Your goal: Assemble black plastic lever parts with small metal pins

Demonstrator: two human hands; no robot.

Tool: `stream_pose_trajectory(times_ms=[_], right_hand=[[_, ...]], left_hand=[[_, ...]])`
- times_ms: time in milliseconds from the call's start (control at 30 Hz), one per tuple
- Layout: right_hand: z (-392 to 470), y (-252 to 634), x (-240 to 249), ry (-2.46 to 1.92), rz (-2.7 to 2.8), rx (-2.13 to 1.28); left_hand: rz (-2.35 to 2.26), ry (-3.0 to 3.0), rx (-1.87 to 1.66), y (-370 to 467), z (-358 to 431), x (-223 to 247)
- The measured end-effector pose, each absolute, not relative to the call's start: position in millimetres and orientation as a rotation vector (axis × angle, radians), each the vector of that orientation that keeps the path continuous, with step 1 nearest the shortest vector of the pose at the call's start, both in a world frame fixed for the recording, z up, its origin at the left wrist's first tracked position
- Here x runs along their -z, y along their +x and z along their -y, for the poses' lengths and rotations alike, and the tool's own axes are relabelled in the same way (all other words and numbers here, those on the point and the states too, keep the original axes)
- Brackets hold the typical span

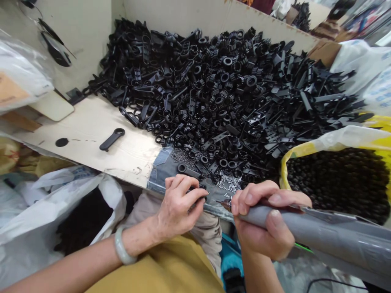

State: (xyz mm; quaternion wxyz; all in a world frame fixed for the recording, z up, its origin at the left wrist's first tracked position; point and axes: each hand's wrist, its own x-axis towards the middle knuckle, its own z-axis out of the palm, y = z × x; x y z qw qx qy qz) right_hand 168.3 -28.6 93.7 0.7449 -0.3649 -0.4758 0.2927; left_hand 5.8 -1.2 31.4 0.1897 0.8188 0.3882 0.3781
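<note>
Bench by a pale board wall (195,16). Worker seated, mustard garment (155,268) over the lap, pale green bangle (122,246) on the left wrist.

Left hand (181,199): fingers curled close about a small black piece (200,190), at the bench's near edge. Piece mostly covered by the fingers; its exact shape I cannot tell.

Right hand (265,221): wrapped firmly round a thick grey tool (330,234), thumb on the near side, fingers over the top. Tool lies roughly level, body running off to the right. Its thin metal tip (220,202) points left at the black piece, just beside it; a small gap shows between them.

Beyond the hands, loose silver pins (228,182) scattered on the dark bench patch (159,167); farther left, a heap of tiny dark grey bits (185,156). Behind, a great mound of black plastic parts (214,81), rings and flat handles mixed. One ring-ended part (111,140) lies alone on the pale surface, left of the mound.

To the right, a yellow-edged bag (285,169) full of small black pellets (336,183). Lower left, a white bag (114,197) with dark contents.
</note>
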Motion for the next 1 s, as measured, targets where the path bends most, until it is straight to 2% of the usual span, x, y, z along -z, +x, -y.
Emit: stream_pose_trajectory(times_ms=[333,1000], right_hand=[[22,155,-87,-0.828,1.092,-0.695],[18,155,-71,-0.849,1.078,-0.725]], left_hand=[[-1.024,2.344,-1.043,4,5,-4],[-0.987,2.226,-1.044,10,1,-3]])
